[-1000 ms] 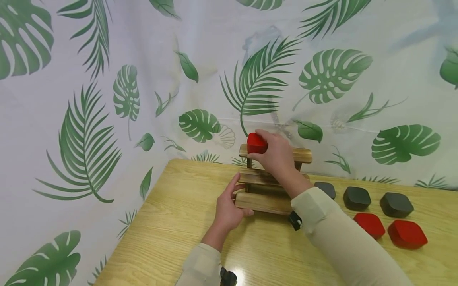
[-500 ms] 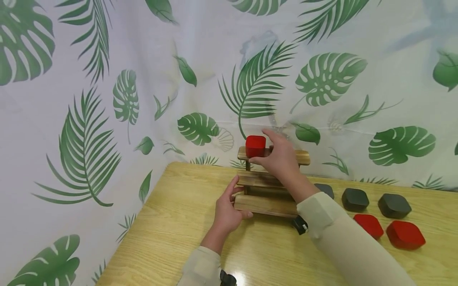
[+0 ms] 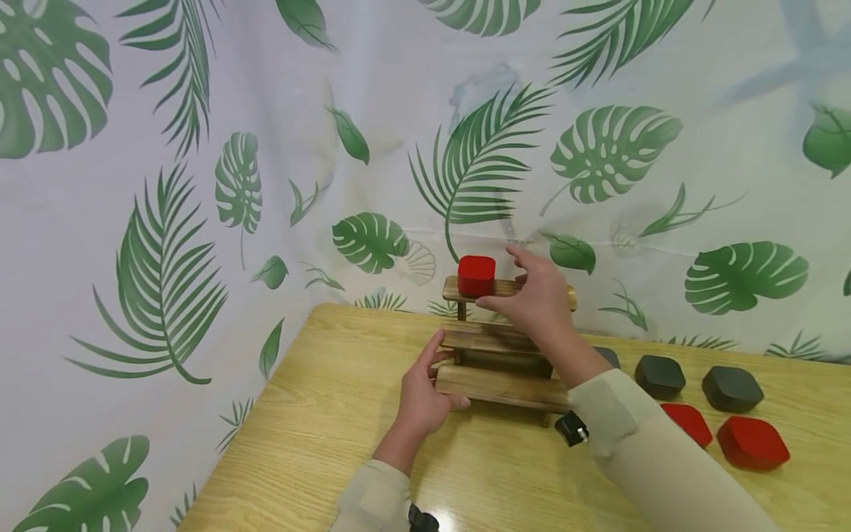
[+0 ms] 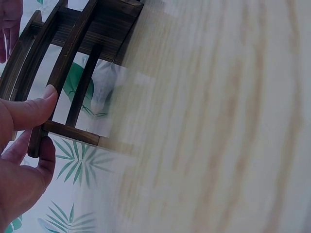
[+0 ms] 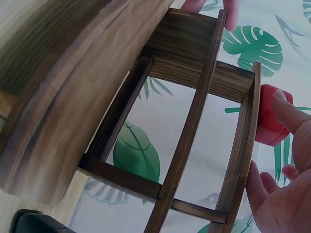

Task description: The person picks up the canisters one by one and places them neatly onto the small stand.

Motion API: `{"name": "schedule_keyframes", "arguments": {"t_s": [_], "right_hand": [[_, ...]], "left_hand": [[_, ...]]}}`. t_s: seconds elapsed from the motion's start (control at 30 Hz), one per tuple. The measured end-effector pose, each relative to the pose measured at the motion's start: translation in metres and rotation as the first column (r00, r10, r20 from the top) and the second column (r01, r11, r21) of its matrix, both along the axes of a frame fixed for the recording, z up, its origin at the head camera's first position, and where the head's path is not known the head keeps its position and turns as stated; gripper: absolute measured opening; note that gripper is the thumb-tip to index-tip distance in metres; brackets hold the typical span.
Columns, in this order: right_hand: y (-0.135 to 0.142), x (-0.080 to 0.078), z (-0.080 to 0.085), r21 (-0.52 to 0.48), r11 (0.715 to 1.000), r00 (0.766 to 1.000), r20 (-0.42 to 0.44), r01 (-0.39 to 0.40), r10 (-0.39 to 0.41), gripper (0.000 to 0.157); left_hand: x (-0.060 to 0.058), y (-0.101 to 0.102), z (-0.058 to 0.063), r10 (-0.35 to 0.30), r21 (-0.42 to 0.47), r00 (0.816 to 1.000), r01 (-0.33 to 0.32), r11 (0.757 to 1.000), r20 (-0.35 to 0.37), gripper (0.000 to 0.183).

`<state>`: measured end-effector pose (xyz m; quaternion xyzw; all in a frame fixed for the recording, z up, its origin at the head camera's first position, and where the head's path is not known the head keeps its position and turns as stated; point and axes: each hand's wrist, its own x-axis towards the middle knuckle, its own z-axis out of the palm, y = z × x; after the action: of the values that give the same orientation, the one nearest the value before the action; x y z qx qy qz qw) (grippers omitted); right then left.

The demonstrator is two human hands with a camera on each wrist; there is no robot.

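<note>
A three-tier wooden stand (image 3: 488, 338) stands on the table near the back wall. My left hand (image 3: 422, 391) grips its left end, thumb and fingers around the lowest shelf's edge, as the left wrist view also shows. On the left part of the top shelf sits a red rounded box (image 3: 476, 276), upright. Just to its right is my right hand (image 3: 540, 299), thumb and fingers spread apart and holding nothing. In the right wrist view, the thumb overlaps the red box (image 5: 268, 119) behind the shelf slats.
To the stand's right lie dark grey rounded boxes (image 3: 660, 377), one partly hidden by the right forearm. In front of them are two more red boxes (image 3: 753, 443). A leaf-patterned cloth (image 3: 372, 170) hangs behind and left of the wooden table (image 3: 319, 414).
My right hand has let go of the red box on the top shelf and moved a little right, its fingers opening. The left hand keeps its grip on the stand.
</note>
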<state>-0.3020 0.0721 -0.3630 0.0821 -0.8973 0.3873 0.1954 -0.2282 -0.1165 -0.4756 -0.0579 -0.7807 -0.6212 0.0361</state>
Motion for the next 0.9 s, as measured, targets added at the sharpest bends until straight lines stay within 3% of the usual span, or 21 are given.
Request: {"name": "schedule_keyframes", "arguments": {"t_s": [0.9], "right_hand": [[0.033, 0.015, 0.0, -0.005, 0.997, 0.997, -0.005, 0.078, -0.078, 0.089]], "left_hand": [[0.0, 0.002, 0.0, 0.013, -0.012, 1.0, -0.013, 1.0, -0.021, 0.116]]}}
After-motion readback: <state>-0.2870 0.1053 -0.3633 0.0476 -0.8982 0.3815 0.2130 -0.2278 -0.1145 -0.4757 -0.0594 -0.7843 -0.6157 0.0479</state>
